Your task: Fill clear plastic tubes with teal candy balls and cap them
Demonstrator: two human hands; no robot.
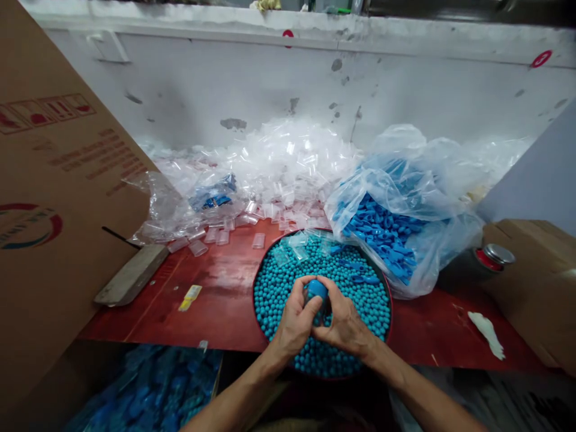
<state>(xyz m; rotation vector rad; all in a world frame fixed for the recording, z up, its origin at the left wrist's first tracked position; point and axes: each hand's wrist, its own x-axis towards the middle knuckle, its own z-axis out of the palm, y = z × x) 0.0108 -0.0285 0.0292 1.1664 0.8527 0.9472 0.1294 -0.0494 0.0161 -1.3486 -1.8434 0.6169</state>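
Both of my hands meet over a round red tray (389,300) filled with small turquoise beads (279,285). My left hand (294,321) and my right hand (344,324) are closed together around a small blue plastic cap (317,290), whose rounded top shows between the fingers. A clear bag of blue caps (382,231) slumps against the tray's far right rim, with some caps spilled onto the beads. A heap of small clear plastic tubes (288,165) lies behind the tray on the red table (216,294).
A large cardboard sheet (49,198) stands at the left, with a wooden block (132,274) at its foot. A cardboard box (540,288) and a metal can (488,259) sit at the right. A white wall (270,78) closes the back. Blue pieces (148,390) lie below the table's front edge.
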